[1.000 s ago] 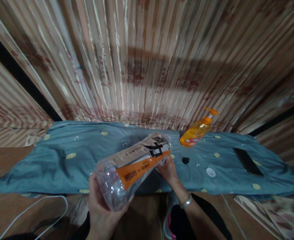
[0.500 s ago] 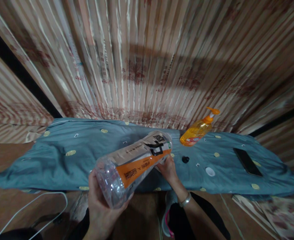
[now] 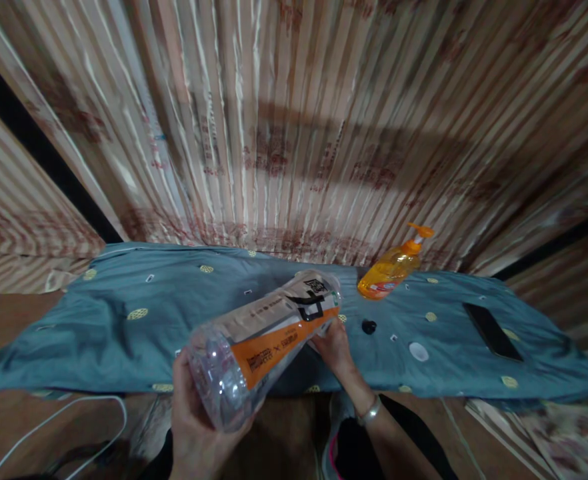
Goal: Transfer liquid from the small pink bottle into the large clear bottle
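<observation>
A large clear plastic bottle (image 3: 274,333) with an orange and white label is held aslant above the blue cloth. My left hand (image 3: 204,420) wraps round its near lower end, the thumb and fingers on either side. Toward the far right end, my right hand (image 3: 333,348) grips it from beneath, with most of its fingers hidden behind the bottle. A small black cap-like piece (image 3: 369,327) lies on the cloth to the right of my right hand. Beyond that piece stands an orange pump bottle (image 3: 391,270) of yellow-orange liquid.
The blue patterned cloth (image 3: 124,347) covers a long narrow surface. On its right side lie a white round disc (image 3: 419,352) and a dark phone (image 3: 492,331). A striped curtain (image 3: 294,133) hangs behind. A white cable (image 3: 59,420) loops at the lower left.
The view has shifted slightly, so the cloth and the things on it sit a little lower. Both hands keep their hold on the plastic bottle, which stays at nearly the same slant.
</observation>
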`<state>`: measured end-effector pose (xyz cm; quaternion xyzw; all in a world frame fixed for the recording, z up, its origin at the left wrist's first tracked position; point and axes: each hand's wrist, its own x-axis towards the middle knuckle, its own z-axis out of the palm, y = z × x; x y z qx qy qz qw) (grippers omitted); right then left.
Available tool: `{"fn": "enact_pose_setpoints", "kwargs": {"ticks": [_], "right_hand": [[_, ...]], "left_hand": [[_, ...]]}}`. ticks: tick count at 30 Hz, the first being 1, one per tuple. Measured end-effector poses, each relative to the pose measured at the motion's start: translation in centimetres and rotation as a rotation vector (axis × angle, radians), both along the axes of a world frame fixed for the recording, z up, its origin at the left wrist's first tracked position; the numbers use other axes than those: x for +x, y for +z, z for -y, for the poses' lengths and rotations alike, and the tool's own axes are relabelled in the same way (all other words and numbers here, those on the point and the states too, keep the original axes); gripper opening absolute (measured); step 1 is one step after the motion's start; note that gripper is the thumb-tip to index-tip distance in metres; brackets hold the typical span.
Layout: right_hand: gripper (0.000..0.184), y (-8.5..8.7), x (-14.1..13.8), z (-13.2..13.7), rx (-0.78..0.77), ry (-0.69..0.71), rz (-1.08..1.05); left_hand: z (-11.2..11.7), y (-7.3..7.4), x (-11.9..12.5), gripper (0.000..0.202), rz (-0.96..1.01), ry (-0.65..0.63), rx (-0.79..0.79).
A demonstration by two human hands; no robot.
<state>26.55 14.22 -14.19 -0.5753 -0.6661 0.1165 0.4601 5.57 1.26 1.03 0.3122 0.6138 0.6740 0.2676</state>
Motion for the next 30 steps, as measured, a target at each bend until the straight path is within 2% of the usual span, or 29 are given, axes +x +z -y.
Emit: {"fn": "enact_pose_setpoints", "kwargs": {"ticks": [30], "right_hand": [[0.025,-0.18,0.11,-0.05,-0.013,-0.032,-0.033]], "left_hand": [[0.08,-0.02,-0.10,0.090,-0.071,-0.057,-0.005]]}}
